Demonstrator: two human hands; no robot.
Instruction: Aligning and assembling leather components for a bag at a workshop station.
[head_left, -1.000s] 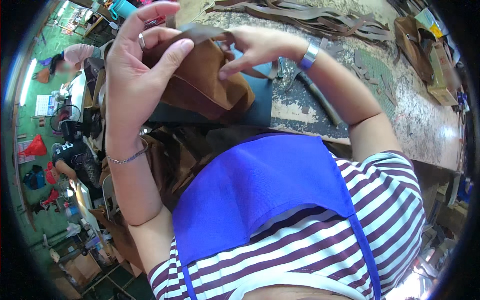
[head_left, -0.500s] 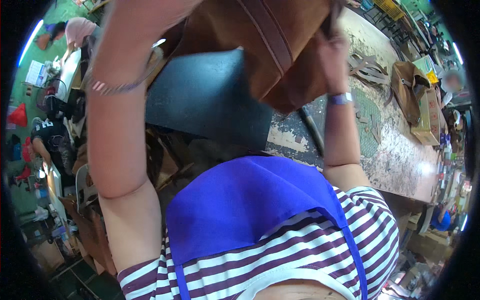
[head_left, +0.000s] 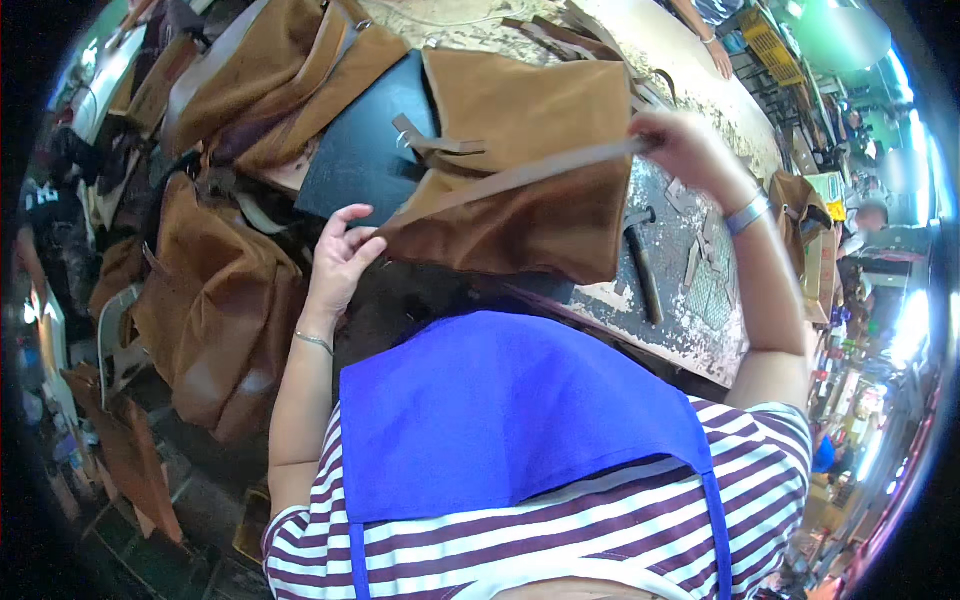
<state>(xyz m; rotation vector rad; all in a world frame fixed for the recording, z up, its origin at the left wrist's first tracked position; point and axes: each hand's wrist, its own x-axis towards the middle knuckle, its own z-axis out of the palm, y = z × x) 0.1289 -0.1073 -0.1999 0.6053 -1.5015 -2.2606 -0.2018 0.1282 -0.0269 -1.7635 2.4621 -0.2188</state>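
Brown suede bag panel lies on the table straight ahead of you: keep its long strap taut between both hands, your left hand loosely pinching the near end, your right hand closed on the far end (avoid twisting it). Beyond lie a hammer, more brown bags, and a crowded workshop.

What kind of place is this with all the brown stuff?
Probably a leather bag workshop. A brown suede bag panel lies on a worn, scarred workbench, a dark-handled hammer rests beside it, and more brown leather bags pile up nearby.
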